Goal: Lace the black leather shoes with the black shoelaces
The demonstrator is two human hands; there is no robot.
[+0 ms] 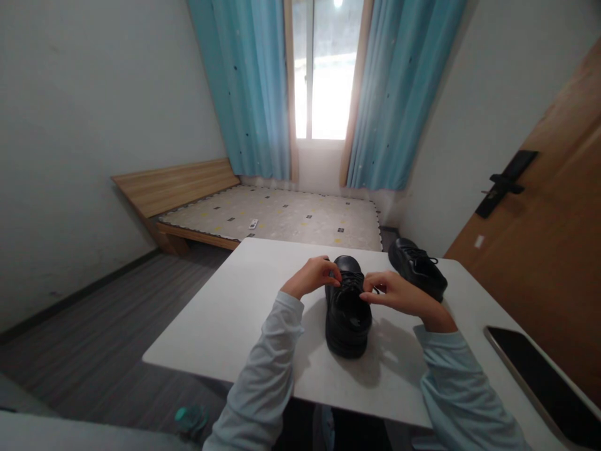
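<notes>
A black lace-up shoe [348, 329] stands on the white table, its toe pointing away from me and its opening towards me. At the left of its laces [348, 279], my left hand [315, 275] is closed in a pinch on the lacing. My right hand [392, 291] pinches a shoelace at the right side of the opening. The fingertips cover the thin lace ends, so little of them shows. A second black shoe [416, 266], with its laces tied, rests near the table's far right edge.
The white table [225, 313] has a dark tablet or phone [539, 376] at its right edge. Beyond it is a bed [282, 216] with a small white remote [253, 223]. A wooden door [539, 250] stands at the right. Below left, a green-capped bottle [190, 416] shows.
</notes>
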